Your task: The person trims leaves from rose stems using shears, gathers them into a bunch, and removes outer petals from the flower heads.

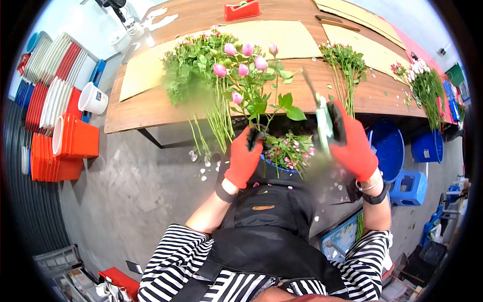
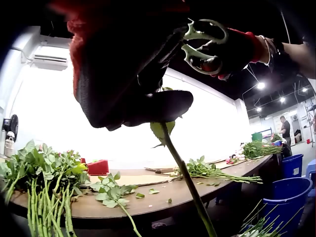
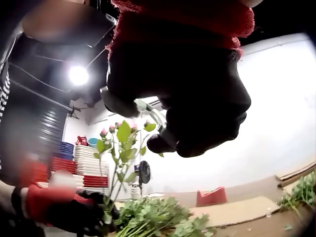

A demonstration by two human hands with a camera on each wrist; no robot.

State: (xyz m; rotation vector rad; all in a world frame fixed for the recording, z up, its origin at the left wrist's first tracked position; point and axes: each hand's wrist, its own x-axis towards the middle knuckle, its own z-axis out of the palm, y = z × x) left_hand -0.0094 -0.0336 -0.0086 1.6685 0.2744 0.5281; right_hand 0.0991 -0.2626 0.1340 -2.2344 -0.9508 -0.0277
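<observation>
A: Held in each hand, and where?
B: In the left hand (image 1: 246, 157), pink roses (image 1: 260, 63), upright at the near edge of the table (image 1: 136, 113), with fingers and thumb closed on the stems. In the right hand (image 1: 353, 147), scissors (image 1: 323, 121), fingers curled round the handles; spread of the blades too blurred to tell.

A: Peculiar to certain views?
B: In the left wrist view, handle loops plainly apart, and at far right a distant person (image 2: 285, 129). In both wrist views, lit ceiling lamps (image 2: 261, 85), outside the head view. In the head view alone, pale petals (image 1: 203, 178) on the grey floor (image 1: 126, 186).

A: Surface and room?
B: Brown wood, with flat cardboard (image 1: 287, 38), a leafy bunch (image 1: 201, 65) to the left, a smaller bunch (image 1: 347, 63) to the right, a red tape dispenser (image 1: 242, 10) at the far side. Beyond: stacked crates (image 1: 54, 103) left, a blue bucket (image 1: 395, 151) right.

A: Writing?
B: On the white bucket (image 1: 92, 97) at left, a label too small to read.
</observation>
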